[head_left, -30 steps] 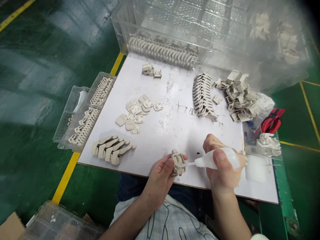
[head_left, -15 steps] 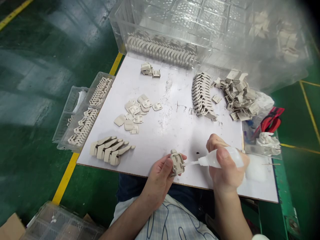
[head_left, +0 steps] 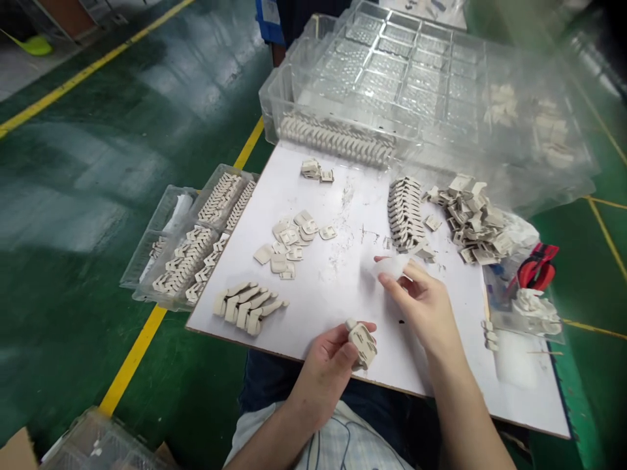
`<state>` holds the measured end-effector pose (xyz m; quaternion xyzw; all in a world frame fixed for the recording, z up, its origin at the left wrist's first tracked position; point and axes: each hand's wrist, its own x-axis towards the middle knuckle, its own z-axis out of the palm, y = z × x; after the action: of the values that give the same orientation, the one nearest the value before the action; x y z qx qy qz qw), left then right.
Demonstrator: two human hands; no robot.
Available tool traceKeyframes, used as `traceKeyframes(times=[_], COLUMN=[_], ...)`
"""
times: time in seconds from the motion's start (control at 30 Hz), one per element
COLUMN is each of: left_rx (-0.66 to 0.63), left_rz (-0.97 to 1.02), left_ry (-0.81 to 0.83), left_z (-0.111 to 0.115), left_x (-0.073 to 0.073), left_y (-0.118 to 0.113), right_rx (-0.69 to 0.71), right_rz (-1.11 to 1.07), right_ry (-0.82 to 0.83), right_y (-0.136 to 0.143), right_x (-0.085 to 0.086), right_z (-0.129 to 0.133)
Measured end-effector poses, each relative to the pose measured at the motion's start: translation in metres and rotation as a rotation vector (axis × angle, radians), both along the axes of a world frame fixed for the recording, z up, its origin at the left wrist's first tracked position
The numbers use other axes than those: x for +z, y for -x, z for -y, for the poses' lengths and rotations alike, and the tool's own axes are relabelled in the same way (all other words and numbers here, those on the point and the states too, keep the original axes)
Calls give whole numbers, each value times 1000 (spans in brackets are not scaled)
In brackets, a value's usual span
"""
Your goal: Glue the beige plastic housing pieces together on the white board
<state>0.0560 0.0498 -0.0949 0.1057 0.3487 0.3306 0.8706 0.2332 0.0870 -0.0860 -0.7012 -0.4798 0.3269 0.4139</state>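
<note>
Away swings the right hand (head_left: 425,305), closed round what's probably the bottle (head_left: 392,266), left hand (head_left: 329,359) clamped on one part (head_left: 363,344), near-left row (head_left: 247,309) lined up, far-right pile (head_left: 477,220) still loose.

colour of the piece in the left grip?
Plain pale beige; the piece shows best in the current head view.

Lap garment (head_left: 372,447): checked in pale blue and white, between five and six o'clock in the view (a shirt or an apron, it is hard to tell), with loose, darker blue curves over the check.
Trousers (head_left: 274,377): dark blue, between six and seven o'clock.
Left hand (head_left: 330,359): bare near six o'clock, the forearm (head_left: 294,414) bare too.
Right hand (head_left: 418,297): bare at four o'clock, slim wrist, bare forearm.
</note>
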Motion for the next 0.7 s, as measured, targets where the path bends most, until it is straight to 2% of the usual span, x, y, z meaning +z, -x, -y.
traceKeyframes(times=[0.1, 0.17, 0.3, 0.33, 0.37, 0.4, 0.47, 0.5, 0.6, 0.7], left_rx=[-28, -50, -79, -78, -73, -64, -47, -38, -14, 11], left_rz=[6, 2, 5, 12, 18, 21, 22, 19, 19, 7], left_ry=[-15, -32, -82, -104, -128, -156, -213, -239, -305, -322], left_z=[1, 0, 1, 1, 2, 3, 5, 6, 8, 10], left_x=[-2, -1, 5, 7, 8, 10, 13, 14, 15, 12], left_y=[12, 23, 43, 48, 51, 54, 60, 63, 71, 78], right_rx=[-40, -42, -169, -151, -59, 92, 385, 483, 620, 654], right_rz=[197, 271, 395, 434, 468, 495, 538, 588, 750, 837], right_ry=[16, -8, -263, -336, -392, -426, -467, -474, -448, -420], right_y=[8, 10, 20, 27, 36, 46, 70, 82, 107, 114], right_x=[-9, -11, 8, 15, 21, 24, 25, 22, 10, 2], right_z=[-13, -11, 8, 10, 8, 3, -17, -30, -61, -71])
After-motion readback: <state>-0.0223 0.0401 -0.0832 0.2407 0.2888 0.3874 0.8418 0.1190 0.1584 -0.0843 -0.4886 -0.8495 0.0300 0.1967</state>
